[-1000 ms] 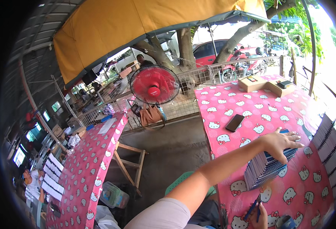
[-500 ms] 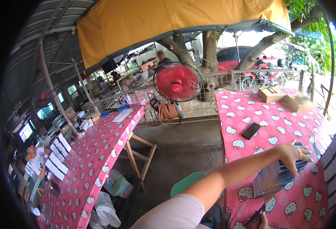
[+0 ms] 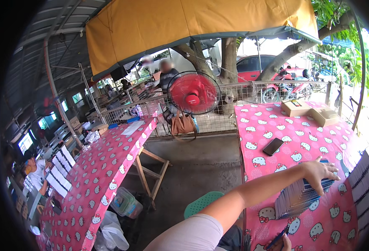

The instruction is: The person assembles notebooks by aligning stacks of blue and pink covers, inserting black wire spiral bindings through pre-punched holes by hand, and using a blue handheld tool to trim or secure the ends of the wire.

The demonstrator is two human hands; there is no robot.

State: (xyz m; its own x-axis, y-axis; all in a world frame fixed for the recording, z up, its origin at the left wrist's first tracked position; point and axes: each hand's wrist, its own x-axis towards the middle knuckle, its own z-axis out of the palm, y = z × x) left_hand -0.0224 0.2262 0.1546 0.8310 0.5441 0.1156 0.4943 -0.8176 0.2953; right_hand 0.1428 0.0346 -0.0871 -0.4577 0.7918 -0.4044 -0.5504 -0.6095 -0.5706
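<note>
A stack of bound booklets (image 3: 295, 198) is set near the edge of the pink patterned worktop (image 3: 255, 125). It is covered at its far end by the left hand (image 3: 321, 173), whose fingers are spread wide and laid over it, with nothing seen to be gripped. Blue pliers (image 3: 277, 238) are held in the curled right hand (image 3: 283, 244), partly cut off by the lower edge. Farther back, two cardboard boxes (image 3: 295, 108) are placed side by side; their contents cannot be seen. Beside the other worktop (image 3: 105, 167), a translucent plastic tub (image 3: 126, 203) is seen, its pale and greenish contents too blurred to be told, with a white plastic bag (image 3: 113, 232) near it. A brown bag (image 3: 183, 125) is hung by the mesh fence (image 3: 228, 119).
</note>
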